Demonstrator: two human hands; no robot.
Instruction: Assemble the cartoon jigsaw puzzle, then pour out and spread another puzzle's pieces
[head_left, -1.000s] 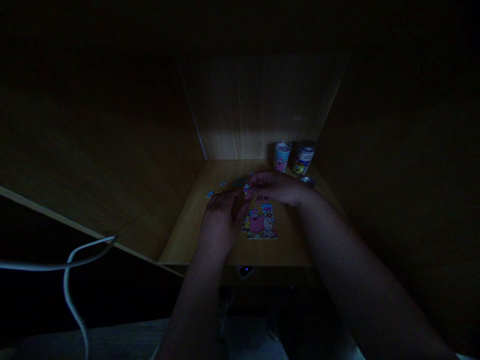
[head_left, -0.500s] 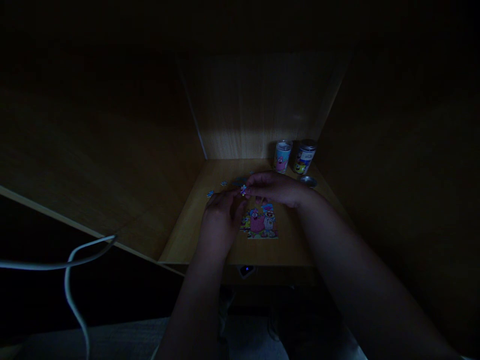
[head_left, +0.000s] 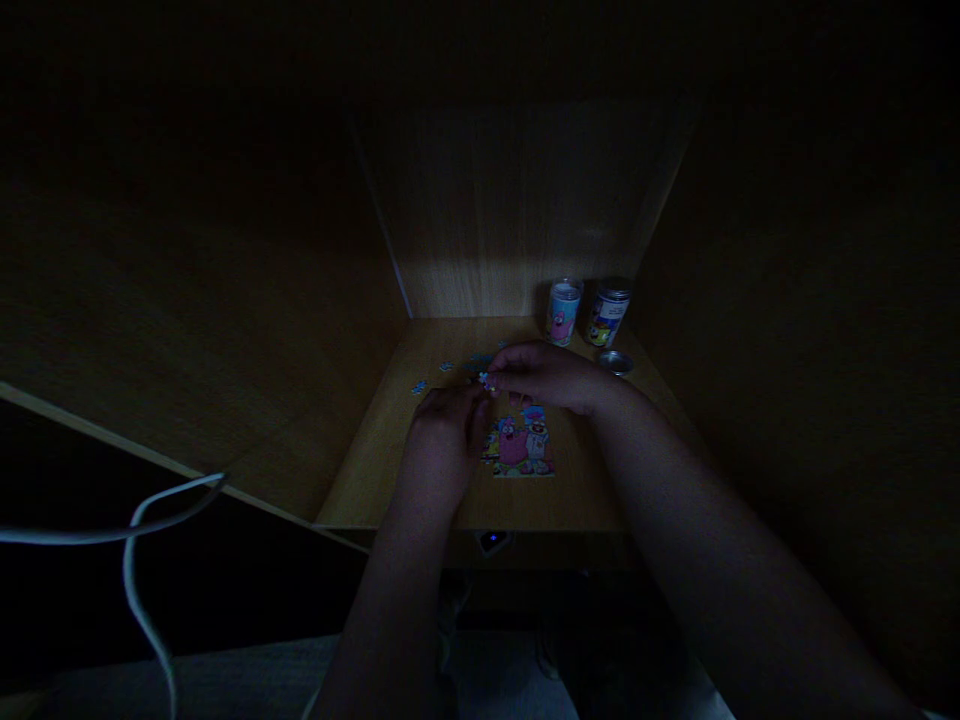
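A small jigsaw piece (head_left: pixel 486 382) is pinched between the thumb and fingers of my right hand (head_left: pixel 544 375), held above the board. My left hand (head_left: pixel 442 420) is close on its left, forefinger reaching to the edge of the piece and thumb standing apart; its other fingers are curled and partly hidden. Below my hands lies a partly joined jigsaw puzzle (head_left: pixel 517 445) with a pink cartoon starfish and a figure in a white suit. Its upper left part is covered by my hands. Loose jigsaw pieces (head_left: pixel 419 387) lie beyond my left hand.
Two printed cans, a light-blue one (head_left: pixel 562 315) and a darker one (head_left: pixel 609 315), stand at the back right. A round metal lid (head_left: pixel 614 362) lies before them. Wooden panels enclose the shelf (head_left: pixel 360 490). A white cable (head_left: pixel 139 575) hangs at left. Light is dim.
The jigsaw piece has tilted slightly in my right fingers and shifted a little left. Both hands stay in nearly the same place; the whole view has moved only slightly.
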